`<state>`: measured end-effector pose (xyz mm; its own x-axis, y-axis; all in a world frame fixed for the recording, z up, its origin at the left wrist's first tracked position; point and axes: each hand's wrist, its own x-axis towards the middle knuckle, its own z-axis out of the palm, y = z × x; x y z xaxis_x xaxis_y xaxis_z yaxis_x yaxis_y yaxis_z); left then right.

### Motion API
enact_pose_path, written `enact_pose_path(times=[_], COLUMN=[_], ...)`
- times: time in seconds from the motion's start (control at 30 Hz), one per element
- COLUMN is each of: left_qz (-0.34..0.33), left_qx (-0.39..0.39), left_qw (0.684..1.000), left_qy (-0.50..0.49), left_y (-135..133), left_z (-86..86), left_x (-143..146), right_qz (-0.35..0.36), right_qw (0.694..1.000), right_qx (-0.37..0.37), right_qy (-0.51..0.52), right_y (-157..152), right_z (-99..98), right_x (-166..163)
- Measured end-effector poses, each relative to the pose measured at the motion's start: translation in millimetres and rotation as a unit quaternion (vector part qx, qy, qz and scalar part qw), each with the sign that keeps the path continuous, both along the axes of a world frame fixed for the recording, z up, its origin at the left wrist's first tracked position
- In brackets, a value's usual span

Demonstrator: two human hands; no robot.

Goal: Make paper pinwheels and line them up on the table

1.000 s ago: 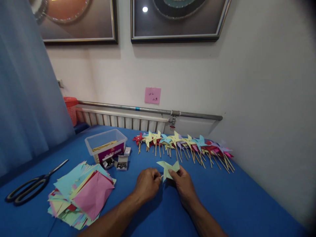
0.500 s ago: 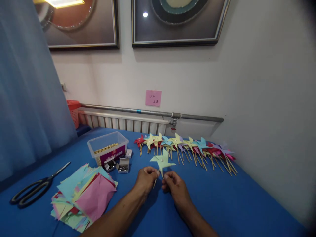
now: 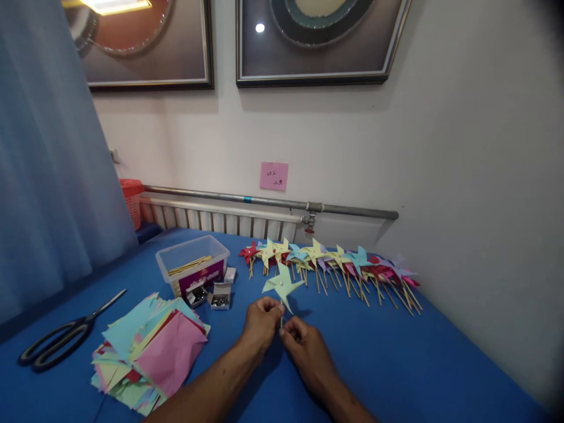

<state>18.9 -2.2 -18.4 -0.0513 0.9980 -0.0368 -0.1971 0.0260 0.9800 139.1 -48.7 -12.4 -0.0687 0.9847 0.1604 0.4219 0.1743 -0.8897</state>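
A pale green paper pinwheel [image 3: 282,284] with a pin head at its centre stands upright on a thin wooden stick before me. My left hand [image 3: 261,322] is closed, pinching the stick just below the paper blades. Lower down, my right hand [image 3: 308,348] is closed with thumb and finger at the stick's bottom end. Behind the hands, a row of finished pinwheels [image 3: 315,251] in several colours lies on the blue table cover [image 3: 388,364]. Two small open boxes of pins [image 3: 220,296] sit left of my left hand.
A clear plastic tub [image 3: 192,258] holds wooden sticks at the back left. Nearer lie a pile of coloured paper squares [image 3: 170,352] and black-handled scissors [image 3: 73,335]. A blue curtain [image 3: 53,164] hangs at left; a pipe [image 3: 273,201] runs along the wall behind.
The pinwheel has shifted slightly left and its stick now stands upright. My right hand has moved left and down, from the blade's lower tip to the stick's bottom end.
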Motion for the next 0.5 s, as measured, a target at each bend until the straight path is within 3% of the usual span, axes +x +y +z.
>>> enact_pose_path(times=[0.5], left_qz=[0.023], left_qx=[0.002], left_qw=[1.000], left_qy=[0.012], left_y=[-0.6], left_z=[3.1], left_x=[-1.0], right_qz=[0.004], right_qw=[1.000], right_qx=[0.003], right_qy=[-0.027], right_y=[1.0], right_z=[-4.2], right_x=[0.1])
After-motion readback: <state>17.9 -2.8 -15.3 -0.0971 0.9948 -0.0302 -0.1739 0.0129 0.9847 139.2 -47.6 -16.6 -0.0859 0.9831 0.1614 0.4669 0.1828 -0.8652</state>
